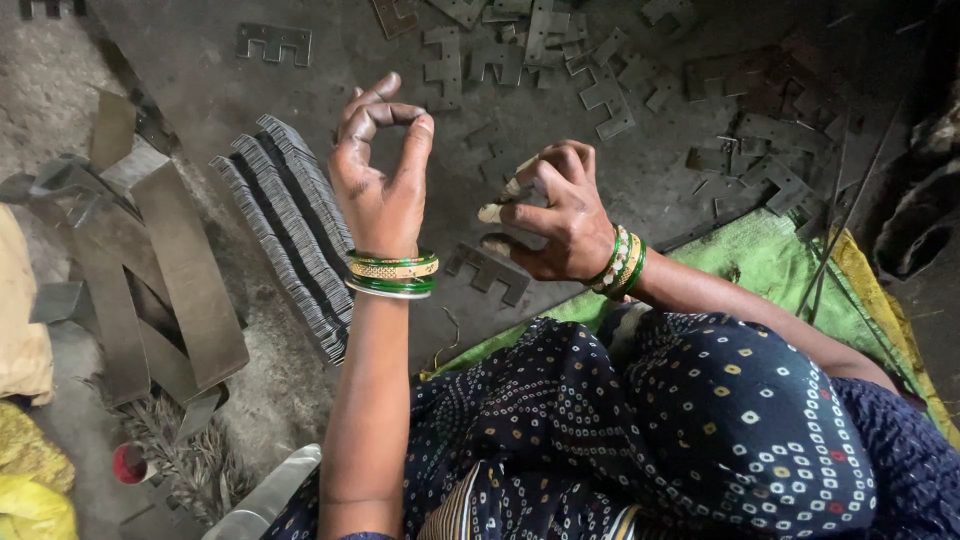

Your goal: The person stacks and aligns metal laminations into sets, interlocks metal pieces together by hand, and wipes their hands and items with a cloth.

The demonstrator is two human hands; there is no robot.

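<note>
Head camera is looking down over a lap in dark blue dotted cloth [700,430] at two hands raised above a dusty floor [280,380]. The left hand [385,185] is hovering with thumb and forefinger curled into a loose ring and the other fingers spread — that grip is holding nothing. The right hand [560,215] is curling its fingers inward, and its fingertips [492,212] seem to be wrapped in pale tape or cloth; whether that grip is pinching something small I cannot tell.

Nearest to the hands is a flat grey notched metal bracket plate [490,272], lying on the floor just below the right hand and not touching either grip. It looks like thin stamped sheet: stiff, light, probably sharp along its cut edges and a little slick with dust, so lying flush it would likely be hard to lift — pinching it by an edge or one of its projecting tabs seems the surest hold.

Just left of that plate, beside the left wrist, a long row of the same thin grey plates stacked on edge [290,235] is leaning across the floor; it would likely fan apart if pushed sideways. Beyond the plate, further from the person, loose grey stamped pieces [560,55] are lying scattered, and to its right a green cloth mat [770,265] is spreading under the right forearm. Far to the plate's left, broad bent grey metal strips [170,270] are lying in a heap.
</note>
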